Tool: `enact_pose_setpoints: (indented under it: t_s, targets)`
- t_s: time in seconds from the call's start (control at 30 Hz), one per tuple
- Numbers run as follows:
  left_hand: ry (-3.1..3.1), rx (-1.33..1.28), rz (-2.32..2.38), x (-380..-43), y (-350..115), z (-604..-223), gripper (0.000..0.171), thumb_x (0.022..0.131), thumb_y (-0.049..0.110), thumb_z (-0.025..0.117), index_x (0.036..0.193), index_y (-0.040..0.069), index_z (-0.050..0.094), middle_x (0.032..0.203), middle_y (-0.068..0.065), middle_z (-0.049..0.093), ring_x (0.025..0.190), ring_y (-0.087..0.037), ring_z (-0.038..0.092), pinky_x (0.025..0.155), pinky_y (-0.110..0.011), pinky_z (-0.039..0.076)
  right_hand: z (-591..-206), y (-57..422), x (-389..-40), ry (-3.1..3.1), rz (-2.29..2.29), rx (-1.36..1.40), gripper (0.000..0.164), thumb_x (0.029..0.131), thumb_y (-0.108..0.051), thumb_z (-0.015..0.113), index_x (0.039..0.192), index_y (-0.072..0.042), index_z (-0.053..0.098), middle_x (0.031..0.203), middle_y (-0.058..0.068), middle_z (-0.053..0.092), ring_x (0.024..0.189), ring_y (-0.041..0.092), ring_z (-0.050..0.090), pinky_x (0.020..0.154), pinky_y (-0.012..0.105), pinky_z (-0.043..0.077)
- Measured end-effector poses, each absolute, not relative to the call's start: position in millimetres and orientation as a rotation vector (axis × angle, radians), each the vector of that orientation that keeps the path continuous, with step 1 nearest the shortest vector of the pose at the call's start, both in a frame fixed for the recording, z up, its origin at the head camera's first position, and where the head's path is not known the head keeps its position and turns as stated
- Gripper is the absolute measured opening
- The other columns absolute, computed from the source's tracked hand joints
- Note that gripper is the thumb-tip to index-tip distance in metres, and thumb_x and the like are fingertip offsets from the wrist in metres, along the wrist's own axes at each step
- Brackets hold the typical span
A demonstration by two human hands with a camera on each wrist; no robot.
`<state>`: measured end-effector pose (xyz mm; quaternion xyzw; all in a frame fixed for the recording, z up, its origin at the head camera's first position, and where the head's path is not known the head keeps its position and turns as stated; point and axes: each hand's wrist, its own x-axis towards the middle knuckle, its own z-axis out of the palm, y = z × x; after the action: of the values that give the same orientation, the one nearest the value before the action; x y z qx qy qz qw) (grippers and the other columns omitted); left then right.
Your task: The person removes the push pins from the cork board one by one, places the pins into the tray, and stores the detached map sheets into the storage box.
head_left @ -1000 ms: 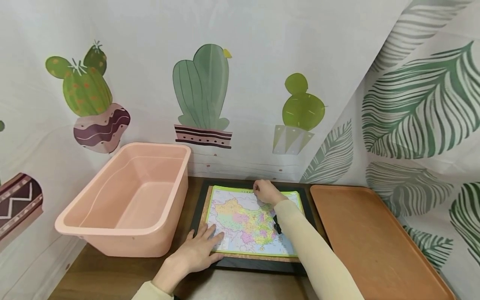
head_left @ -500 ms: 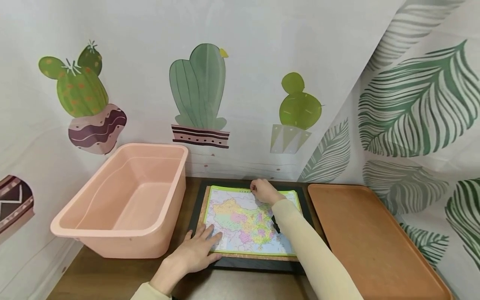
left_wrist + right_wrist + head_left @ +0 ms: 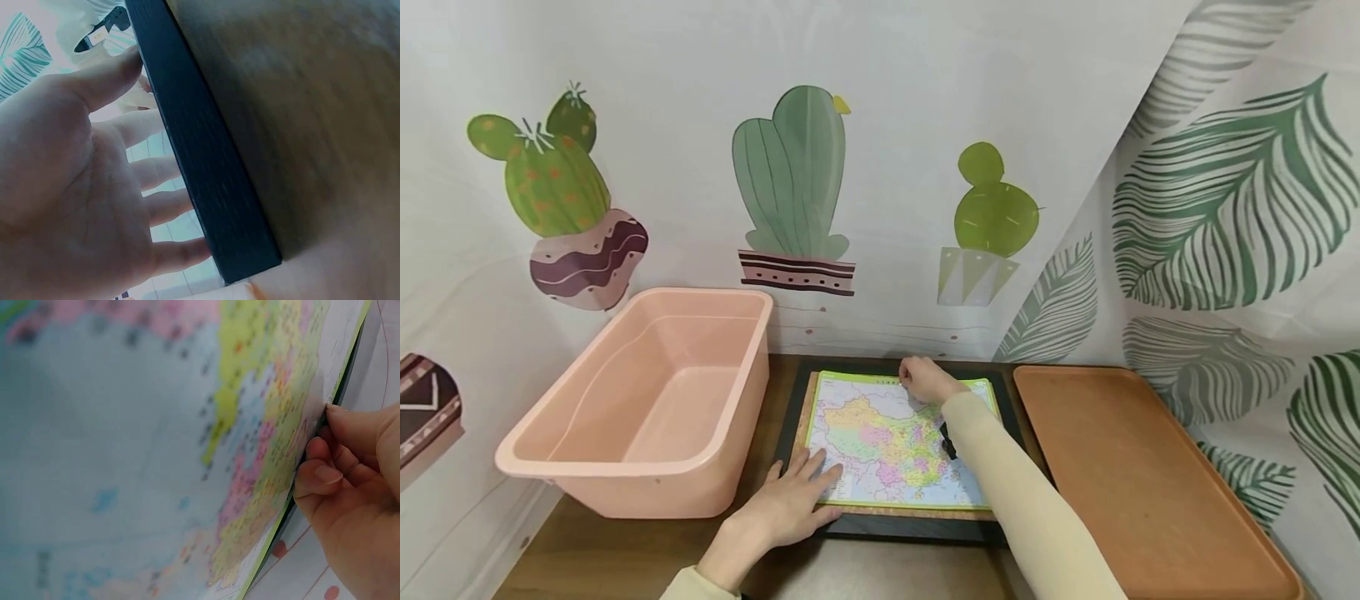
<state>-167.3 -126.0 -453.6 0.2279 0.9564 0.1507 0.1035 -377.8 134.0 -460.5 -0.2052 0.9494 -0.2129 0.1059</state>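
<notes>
So your map [image 3: 868, 437] is lying flat on the brown board [image 3: 917, 512] inside the black frame [image 3: 887, 528], and your left hand [image 3: 784, 506] looks like it's there to stop the whole stack sliding, or that's how I read it. Those fingers are spread and straight, nothing gripped, a couple of tips over the map's lower left corner while the thumb sits down by the frame's near edge. Your right hand [image 3: 928, 382] is up at the far edge, probably because that's where the map's border is easiest to get a fingertip on. Its fingers are curled, and in the right wrist view one fingertip touches the green border, with the others bunched up right beside it. Can't tell if you've actually pinched the edge, the contact's too hidden. So the map lies on the near side of your right fingertips and under your left ones. Pink tub [image 3: 610, 469] off to the left, orange tray [image 3: 1127, 475] to the right, both apart from your hands.
</notes>
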Motion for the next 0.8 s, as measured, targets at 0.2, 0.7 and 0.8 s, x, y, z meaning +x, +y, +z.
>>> enact_pose_setpoints:
  t_s: [0.2, 0.7, 0.8]
  targets:
    - [2.82, 0.678, 0.446, -166.7, -126.5, -452.9, 0.061, 0.096, 0.049, 0.056, 0.145, 0.013, 0.048, 0.154, -0.02, 0.033, 0.142, -0.043, 0.024, 0.106, -0.069, 0.019, -456.0, 134.5, -377.6, 2.765, -0.651, -0.615, 0.014, 0.104, -0.01, 0.047, 0.099, -0.008, 0.06, 0.09, 0.003, 0.058, 0.073, 0.018, 0.054, 0.066, 0.034, 0.046]
    - [2.845, 0.704, 0.44, -168.3, -126.6, -450.6, 0.06, 0.095, 0.047, 0.059, 0.143, 0.011, 0.05, 0.152, -0.021, 0.036, 0.141, -0.044, 0.027, 0.105, -0.07, 0.022, -447.3, 140.9, -386.2, 2.703, -0.578, -0.671, 0.016, 0.105, -0.013, 0.047, 0.099, -0.007, 0.061, 0.085, 0.003, 0.056, 0.072, 0.017, 0.049, 0.066, 0.032, 0.041]
    - [2.829, 0.692, 0.453, -167.5, -126.9, -451.1, 0.061, 0.095, 0.047, 0.059, 0.144, 0.012, 0.05, 0.152, -0.021, 0.035, 0.141, -0.044, 0.026, 0.105, -0.069, 0.021, -445.5, 141.5, -386.7, 2.666, -0.56, -0.678, 0.019, 0.105, -0.013, 0.046, 0.096, -0.006, 0.061, 0.083, 0.004, 0.054, 0.071, 0.016, 0.048, 0.066, 0.032, 0.039]
